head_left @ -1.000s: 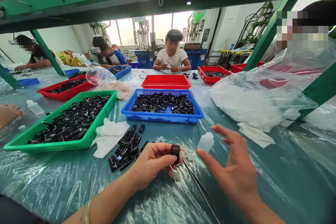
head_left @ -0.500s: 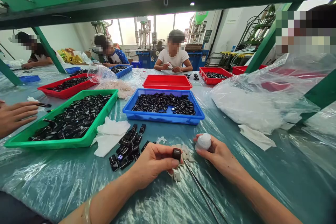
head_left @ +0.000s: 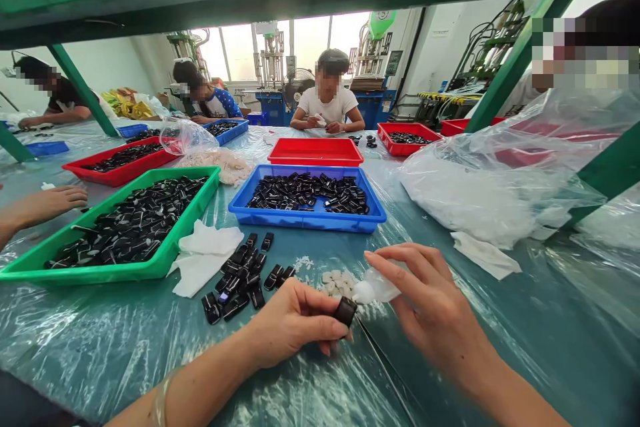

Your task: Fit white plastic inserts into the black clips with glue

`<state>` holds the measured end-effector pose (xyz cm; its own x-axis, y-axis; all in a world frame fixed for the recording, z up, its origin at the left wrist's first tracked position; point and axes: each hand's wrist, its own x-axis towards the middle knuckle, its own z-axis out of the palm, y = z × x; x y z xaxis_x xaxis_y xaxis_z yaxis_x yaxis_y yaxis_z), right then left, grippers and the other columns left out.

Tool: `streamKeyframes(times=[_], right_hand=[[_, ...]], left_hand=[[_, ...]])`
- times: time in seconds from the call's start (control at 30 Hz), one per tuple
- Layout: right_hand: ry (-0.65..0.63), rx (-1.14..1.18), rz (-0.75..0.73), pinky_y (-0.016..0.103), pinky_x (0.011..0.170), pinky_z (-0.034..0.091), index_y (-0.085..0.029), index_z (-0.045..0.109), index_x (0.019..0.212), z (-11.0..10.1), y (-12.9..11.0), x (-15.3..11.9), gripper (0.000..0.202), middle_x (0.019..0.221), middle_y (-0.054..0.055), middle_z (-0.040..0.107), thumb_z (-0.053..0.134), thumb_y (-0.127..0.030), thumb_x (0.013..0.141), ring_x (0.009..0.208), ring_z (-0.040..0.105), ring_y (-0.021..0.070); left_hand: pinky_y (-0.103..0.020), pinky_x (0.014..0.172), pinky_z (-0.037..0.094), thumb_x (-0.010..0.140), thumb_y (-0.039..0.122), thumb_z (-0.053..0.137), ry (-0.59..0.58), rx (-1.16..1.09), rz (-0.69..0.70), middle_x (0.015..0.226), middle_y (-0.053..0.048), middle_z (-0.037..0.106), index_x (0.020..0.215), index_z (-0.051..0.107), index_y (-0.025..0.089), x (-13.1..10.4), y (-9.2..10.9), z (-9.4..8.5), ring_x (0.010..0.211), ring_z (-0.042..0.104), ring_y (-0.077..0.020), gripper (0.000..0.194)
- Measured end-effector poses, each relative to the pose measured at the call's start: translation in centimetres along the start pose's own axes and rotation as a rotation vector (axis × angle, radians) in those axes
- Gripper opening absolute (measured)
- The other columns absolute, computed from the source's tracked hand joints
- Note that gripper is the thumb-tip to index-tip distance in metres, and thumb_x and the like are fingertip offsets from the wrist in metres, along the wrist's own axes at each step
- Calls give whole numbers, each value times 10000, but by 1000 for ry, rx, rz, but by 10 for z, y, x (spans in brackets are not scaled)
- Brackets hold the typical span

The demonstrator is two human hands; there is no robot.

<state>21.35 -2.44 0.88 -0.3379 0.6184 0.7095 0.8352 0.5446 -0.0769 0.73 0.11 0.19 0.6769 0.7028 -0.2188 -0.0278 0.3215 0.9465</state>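
Note:
My left hand (head_left: 300, 320) pinches a small black plastic piece (head_left: 345, 311) between thumb and fingers. In my right hand (head_left: 435, 307) is a translucent white squeeze bottle (head_left: 383, 285), tilted on its side with its front end close by the black piece. Whether the two touch I cannot tell. Metal tweezers (head_left: 383, 367) lie on the table beneath my hands. Small whitish pieces (head_left: 337, 282) sit just behind the black piece. Left of them, a loose pile of black plastic pieces (head_left: 240, 277) rests on the plastic-covered table.
A blue tray (head_left: 305, 219) of black parts stands ahead, with a red tray (head_left: 315, 152) behind. On the left are a green tray (head_left: 193, 230) and a co-worker's hand (head_left: 47, 207). A clear bag (head_left: 460, 193) bulges at right; a green shelf beam (head_left: 175, 0) runs overhead.
My right hand has turned the bottle from upright to lying sideways and brought it towards the black piece. My left hand has tilted the piece. The co-worker's hand at left has moved back.

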Motion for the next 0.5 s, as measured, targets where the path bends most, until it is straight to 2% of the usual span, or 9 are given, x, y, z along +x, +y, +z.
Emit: streamKeyframes(times=[0.27,0.5], right_hand=[[4,-83,-48,427,771,416,-157,609,1085,-1,-3,0,456,982,118,612,384,63,756,967,505,264],[37,-130,-85,422,777,375,-185,612,1051,0,-8,0,430,969,99,641,409,74,774,966,515,261]], left_hand=[[-200,518,410,623,282,731,-22,11,-4,600,-30,618,719,734,103,1,-2,-1,482,491,-64,203],[-188,488,400,642,269,708,-31,45,-24,590,-36,616,689,730,96,0,-2,0,467,486,-60,180]])
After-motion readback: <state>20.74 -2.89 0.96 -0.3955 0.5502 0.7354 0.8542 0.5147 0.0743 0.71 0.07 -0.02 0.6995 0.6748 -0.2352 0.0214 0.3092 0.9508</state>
